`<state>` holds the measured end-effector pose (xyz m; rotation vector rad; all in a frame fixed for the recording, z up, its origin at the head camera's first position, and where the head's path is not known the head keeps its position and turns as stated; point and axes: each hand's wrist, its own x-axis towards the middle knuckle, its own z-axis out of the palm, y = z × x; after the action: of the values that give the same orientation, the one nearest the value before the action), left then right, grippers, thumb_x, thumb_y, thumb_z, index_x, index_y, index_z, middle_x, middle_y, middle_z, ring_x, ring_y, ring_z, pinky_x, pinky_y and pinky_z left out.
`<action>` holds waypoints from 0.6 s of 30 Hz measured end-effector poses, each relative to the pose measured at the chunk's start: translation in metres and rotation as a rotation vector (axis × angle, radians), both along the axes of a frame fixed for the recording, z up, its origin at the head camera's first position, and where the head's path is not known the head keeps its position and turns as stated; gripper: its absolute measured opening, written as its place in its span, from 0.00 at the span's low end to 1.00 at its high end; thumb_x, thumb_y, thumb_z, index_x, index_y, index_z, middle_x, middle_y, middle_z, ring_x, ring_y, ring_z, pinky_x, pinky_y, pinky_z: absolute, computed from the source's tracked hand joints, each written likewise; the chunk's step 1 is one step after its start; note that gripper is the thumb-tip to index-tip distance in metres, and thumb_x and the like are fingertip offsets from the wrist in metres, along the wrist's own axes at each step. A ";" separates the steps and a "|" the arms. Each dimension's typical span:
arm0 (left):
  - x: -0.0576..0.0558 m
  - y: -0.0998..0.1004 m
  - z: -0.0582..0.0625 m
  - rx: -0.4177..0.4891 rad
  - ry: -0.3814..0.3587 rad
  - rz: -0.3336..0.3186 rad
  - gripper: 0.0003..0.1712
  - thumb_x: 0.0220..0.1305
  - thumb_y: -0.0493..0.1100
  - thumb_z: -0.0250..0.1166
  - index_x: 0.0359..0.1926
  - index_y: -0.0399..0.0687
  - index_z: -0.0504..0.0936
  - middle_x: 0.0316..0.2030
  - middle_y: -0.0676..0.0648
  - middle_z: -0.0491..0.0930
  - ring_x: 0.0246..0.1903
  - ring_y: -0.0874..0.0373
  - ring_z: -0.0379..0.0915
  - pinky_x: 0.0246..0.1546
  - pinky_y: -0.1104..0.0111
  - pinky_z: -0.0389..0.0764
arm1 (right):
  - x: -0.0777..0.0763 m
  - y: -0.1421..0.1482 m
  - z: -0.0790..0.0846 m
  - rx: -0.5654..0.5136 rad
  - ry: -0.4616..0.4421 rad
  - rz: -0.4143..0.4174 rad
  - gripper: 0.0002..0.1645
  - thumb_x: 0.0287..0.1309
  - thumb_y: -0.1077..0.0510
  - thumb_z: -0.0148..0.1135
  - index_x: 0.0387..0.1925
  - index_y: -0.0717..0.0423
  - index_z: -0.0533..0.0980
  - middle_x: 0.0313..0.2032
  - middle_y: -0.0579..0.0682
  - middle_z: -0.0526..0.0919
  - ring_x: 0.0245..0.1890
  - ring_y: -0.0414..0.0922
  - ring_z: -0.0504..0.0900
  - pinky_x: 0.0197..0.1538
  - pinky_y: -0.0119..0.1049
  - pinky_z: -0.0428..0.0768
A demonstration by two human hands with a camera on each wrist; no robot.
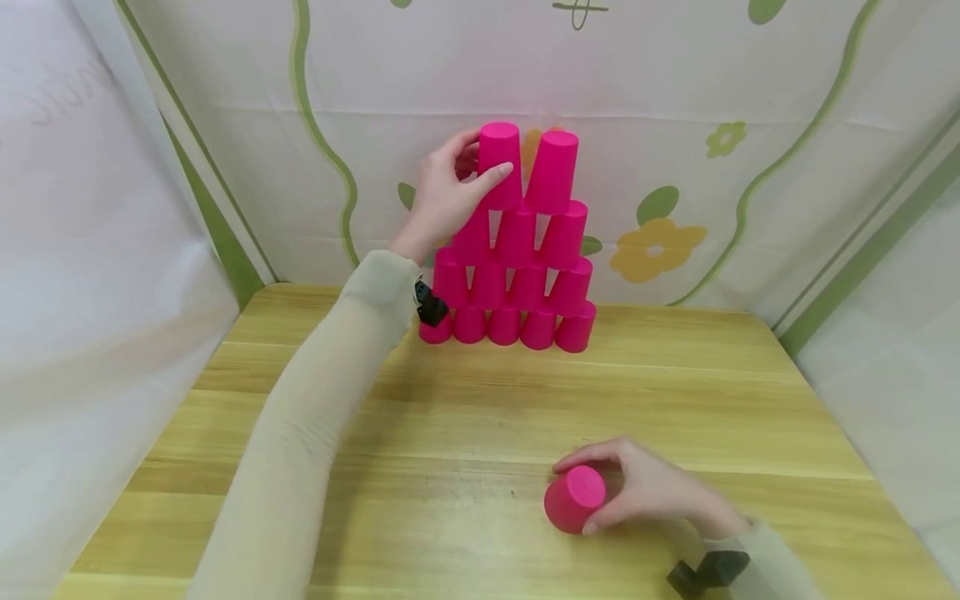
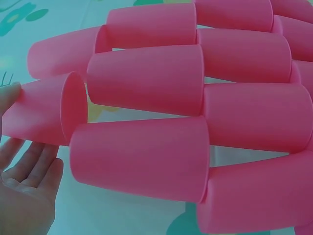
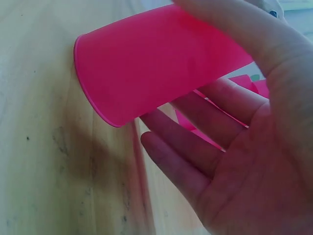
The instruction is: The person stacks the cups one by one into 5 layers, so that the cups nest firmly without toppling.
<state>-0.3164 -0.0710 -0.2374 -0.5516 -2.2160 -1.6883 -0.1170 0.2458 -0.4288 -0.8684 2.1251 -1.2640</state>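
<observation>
My left hand (image 1: 444, 190) grips an upside-down pink cup (image 1: 499, 150), thumb on one side and fingers on the other. In the left wrist view that cup (image 2: 39, 110) has its open rim close over the row below. Beside it, another inverted cup (image 1: 556, 167) stands at the same level. Both are at the top of a pyramid of inverted pink cups (image 1: 516, 237). Nearer to me, my right hand (image 1: 656, 487) holds one more pink cup (image 1: 574, 502) between thumb and fingers. Its rim faces down towards the tabletop in the right wrist view (image 3: 146, 63).
The pyramid stands at the back of a wooden table (image 1: 465, 433), close to a white curtain (image 1: 465, 67) printed with flowers and vines. White fabric (image 1: 97, 275) also hangs on the left and right sides. My left forearm (image 1: 300, 417) reaches across the table.
</observation>
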 end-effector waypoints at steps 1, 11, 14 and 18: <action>0.000 0.000 -0.001 -0.002 -0.007 0.002 0.37 0.65 0.51 0.71 0.72 0.54 0.69 0.60 0.52 0.76 0.57 0.58 0.73 0.56 0.70 0.76 | 0.000 0.000 -0.001 -0.005 -0.015 0.010 0.38 0.47 0.54 0.83 0.61 0.53 0.80 0.56 0.49 0.84 0.55 0.49 0.81 0.58 0.40 0.76; -0.005 0.001 -0.003 -0.012 -0.009 0.031 0.37 0.66 0.50 0.71 0.73 0.52 0.68 0.61 0.51 0.75 0.58 0.59 0.72 0.57 0.72 0.75 | -0.004 0.001 -0.003 0.001 -0.064 0.021 0.37 0.49 0.55 0.82 0.62 0.54 0.79 0.55 0.47 0.85 0.54 0.51 0.81 0.59 0.41 0.76; -0.005 0.002 -0.002 -0.015 -0.013 0.035 0.38 0.66 0.50 0.71 0.73 0.53 0.68 0.62 0.51 0.75 0.58 0.59 0.72 0.57 0.72 0.75 | -0.005 0.003 -0.002 0.008 -0.072 0.015 0.37 0.49 0.56 0.82 0.62 0.54 0.79 0.55 0.47 0.85 0.54 0.51 0.81 0.59 0.41 0.76; -0.004 0.002 -0.001 -0.016 -0.021 0.036 0.38 0.66 0.50 0.71 0.73 0.53 0.68 0.63 0.51 0.75 0.59 0.59 0.72 0.58 0.72 0.74 | -0.005 0.003 -0.002 0.012 -0.072 0.004 0.36 0.49 0.56 0.82 0.61 0.54 0.79 0.54 0.47 0.85 0.54 0.50 0.81 0.59 0.40 0.77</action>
<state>-0.3203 -0.0692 -0.2382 -0.4969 -2.2421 -1.6670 -0.1223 0.2491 -0.4306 -0.8087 2.0718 -1.2601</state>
